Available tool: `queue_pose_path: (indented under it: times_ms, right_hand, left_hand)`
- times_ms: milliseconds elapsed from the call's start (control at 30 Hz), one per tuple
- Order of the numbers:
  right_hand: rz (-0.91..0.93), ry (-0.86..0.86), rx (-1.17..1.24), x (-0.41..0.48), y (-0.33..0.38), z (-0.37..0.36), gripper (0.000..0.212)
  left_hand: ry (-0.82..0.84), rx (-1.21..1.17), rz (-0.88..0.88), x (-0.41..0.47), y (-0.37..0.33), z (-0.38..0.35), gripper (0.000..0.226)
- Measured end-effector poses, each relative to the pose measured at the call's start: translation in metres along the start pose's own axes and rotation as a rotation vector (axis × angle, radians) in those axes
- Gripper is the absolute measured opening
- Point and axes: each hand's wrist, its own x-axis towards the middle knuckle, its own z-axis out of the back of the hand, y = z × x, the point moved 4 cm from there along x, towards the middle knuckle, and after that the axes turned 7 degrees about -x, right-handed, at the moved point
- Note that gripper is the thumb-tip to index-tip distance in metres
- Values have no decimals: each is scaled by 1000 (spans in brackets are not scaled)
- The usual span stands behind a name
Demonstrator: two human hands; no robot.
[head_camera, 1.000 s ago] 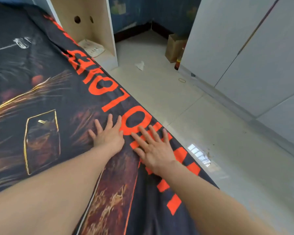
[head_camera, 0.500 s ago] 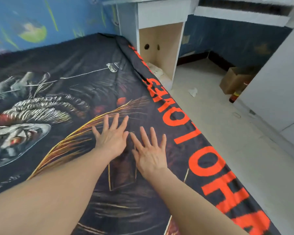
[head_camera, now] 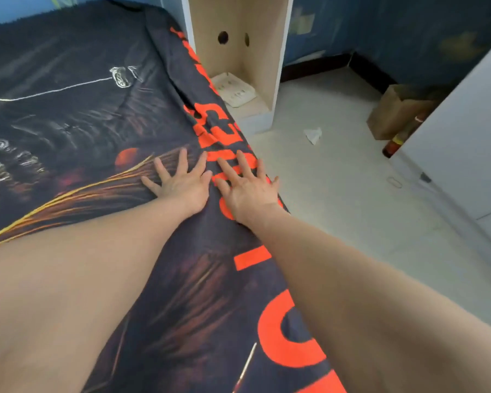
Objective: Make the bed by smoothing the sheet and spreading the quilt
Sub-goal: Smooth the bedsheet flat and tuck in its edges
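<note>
Dark printed fabric sheet (head_camera: 97, 114) with big orange letters and gold streaks covers the bed, a bit rumpled just past the left hand (head_camera: 182, 184) and right hand (head_camera: 247, 191), both pressed flat on it side by side, fingers spread, right one near its floor-side edge.

Hands, two: left hand (head_camera: 182, 185), right hand (head_camera: 248, 191). Printed bedcover (head_camera: 82, 123), one. Open cabinet (head_camera: 238, 58), one. Power strip (head_camera: 234, 89), one. Cardboard box (head_camera: 394, 112), one. Crumpled paper (head_camera: 313, 134), one. Bottle (head_camera: 400, 139), one. Rubber band (head_camera: 394, 182), one.
</note>
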Motion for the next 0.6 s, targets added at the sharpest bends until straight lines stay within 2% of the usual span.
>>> queue_pose_path:
  times_ms: [100,167,200,267,400,500,600]
  right_hand:
    - [-87,-21,208,6,-27,-4,50]
    - [-131,-103,259,7,-42,4,48]
    - [-186,-163,288,8,-51,10,43]
    - [-280,-204,343,10,-63,18,29]
    - [-337,-114,370,18,-63,21,16]
    - [-290,-108,215,20,-69,22,21]
    - [-313,-55,133,17,-82,15,29]
  left_hand:
    - [-17,35,-271,15,-68,-11,54]
    - [-96,-46,-420,25,-89,-7,54]
    - [-144,-78,-431,35,-94,-3,50]
    - [-188,16,-405,57,-97,3,41]
    - [-142,227,-288,71,-114,3,35]
    - [-256,226,-279,65,-119,0,37]
    - [-370,121,-346,51,-125,-6,56]
